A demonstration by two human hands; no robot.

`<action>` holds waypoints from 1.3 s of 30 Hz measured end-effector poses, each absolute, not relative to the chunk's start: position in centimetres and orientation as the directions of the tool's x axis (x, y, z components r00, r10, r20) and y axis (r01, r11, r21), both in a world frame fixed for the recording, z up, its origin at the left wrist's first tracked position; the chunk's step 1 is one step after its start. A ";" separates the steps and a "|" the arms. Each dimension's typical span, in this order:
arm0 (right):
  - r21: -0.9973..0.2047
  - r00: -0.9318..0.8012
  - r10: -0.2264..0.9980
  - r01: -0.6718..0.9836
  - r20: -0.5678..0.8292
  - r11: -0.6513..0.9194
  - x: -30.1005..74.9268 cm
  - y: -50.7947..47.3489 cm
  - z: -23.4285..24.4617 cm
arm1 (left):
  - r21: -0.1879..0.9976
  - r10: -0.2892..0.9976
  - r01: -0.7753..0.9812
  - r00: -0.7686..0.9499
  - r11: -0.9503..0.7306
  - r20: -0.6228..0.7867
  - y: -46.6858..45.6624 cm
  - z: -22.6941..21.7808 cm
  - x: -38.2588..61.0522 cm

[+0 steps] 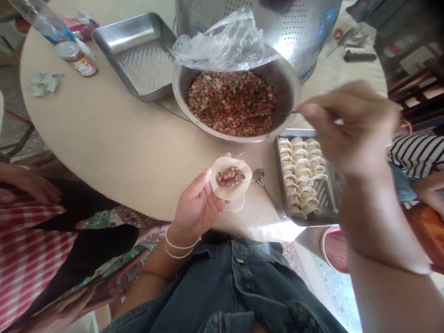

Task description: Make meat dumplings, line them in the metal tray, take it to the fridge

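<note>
On the fingers of my left hand (201,201) rests a round dumpling wrapper (222,192), held at its edge, with a lump of meat filling (231,176) in its middle. My right hand (350,120), blurred by motion, is closed on the thin handle of a spoon (280,113). The spoon's far end lies in the minced meat (229,99) with green bits, inside a large steel bowl (180,95). Right of the wrapper, another spoon (268,192) lies on the table. Below my right hand, a metal tray (282,185) carries rows of folded dumplings (300,171).
Crumpled plastic film (229,44) covers the bowl's far rim. Behind stands a perforated steel pot (294,32). An oblong metal pan (138,95), a jar (78,60) and crumpled paper (45,84) are at the left. People sit on both sides; a co-worker's hand (31,185) is at left.
</note>
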State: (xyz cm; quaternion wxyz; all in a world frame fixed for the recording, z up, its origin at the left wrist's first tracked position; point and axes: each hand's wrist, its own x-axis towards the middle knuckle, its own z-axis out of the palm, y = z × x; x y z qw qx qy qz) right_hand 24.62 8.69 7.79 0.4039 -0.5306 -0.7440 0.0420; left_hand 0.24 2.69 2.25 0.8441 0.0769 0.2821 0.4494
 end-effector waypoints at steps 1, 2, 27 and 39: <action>-0.404 -0.234 0.845 0.796 0.480 0.450 24.9 10.7 7.7 | 0.391 0.802 -0.712 0.429 0.584 -0.415 2.6 2.3 0.2; -0.361 -0.317 0.845 0.798 0.430 0.483 25.1 12.4 7.4 | 0.398 0.801 -0.707 0.423 0.585 -0.424 2.5 2.3 0.2; -0.197 -0.473 0.878 0.857 0.064 0.476 19.9 4.9 1.3 | 0.462 0.862 -0.757 0.263 0.463 -0.434 2.7 1.0 -1.3; -0.214 -0.473 0.776 0.779 0.418 0.590 18.0 -0.9 -0.6 | 0.414 0.839 -0.758 0.317 0.504 -0.442 2.7 1.5 0.2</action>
